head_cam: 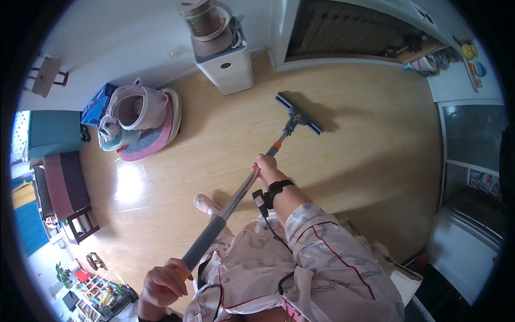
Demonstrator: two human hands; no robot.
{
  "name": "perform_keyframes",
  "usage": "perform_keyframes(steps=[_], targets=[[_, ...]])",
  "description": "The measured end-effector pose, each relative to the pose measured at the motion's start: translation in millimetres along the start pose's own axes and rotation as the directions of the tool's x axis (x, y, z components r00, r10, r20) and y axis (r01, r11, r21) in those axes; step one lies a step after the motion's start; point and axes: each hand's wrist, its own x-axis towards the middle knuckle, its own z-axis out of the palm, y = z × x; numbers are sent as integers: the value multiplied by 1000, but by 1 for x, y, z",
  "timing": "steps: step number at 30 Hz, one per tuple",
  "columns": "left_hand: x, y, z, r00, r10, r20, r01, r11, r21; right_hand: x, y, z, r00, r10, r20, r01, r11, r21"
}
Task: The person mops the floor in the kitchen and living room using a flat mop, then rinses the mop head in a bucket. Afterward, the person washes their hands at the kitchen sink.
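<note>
A sponge-type floor mop with a wide grey head [298,114] and a metal pole [240,196] slants across the middle of the head view. Its head is tilted above or against the wood-look floor; contact cannot be told. My left hand [165,283], at the lower left, grips the end of the grey foam handle. Higher up the pole, near the orange collar, my right hand [265,164] is closed around it. A black strap with a small device [260,201] and cable sits at the right wrist.
A white boxy appliance [231,74] stands by the wall with a glass-jar device on top. Left of it, a bin [139,110] and bags rest on an oval braided rug [151,147]. A dark bench [82,225] is at the left. Glass-fronted cabinets [470,137] stand at the right.
</note>
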Motion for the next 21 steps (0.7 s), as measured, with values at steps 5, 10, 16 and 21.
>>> perform_keyframes(steps=[5, 10, 16, 21], targets=[[-37, -34, -88, 998, -48, -29, 46, 997, -55, 22, 44, 44, 968, -91, -234, 8, 943, -333], [-88, -35, -201, 995, -82, 53, 81, 996, 24, 11, 128, 107, 958, -98, -271, 4, 945, -327], [-178, 8, -292, 972, -115, -204, 134, 987, 83, -21, 264, 199, 971, -44, -237, -59, 910, -410], [-250, 75, -337, 897, -214, -386, 321, 917, 239, -70, 357, 278, 975, -31, -218, -111, 784, -610]])
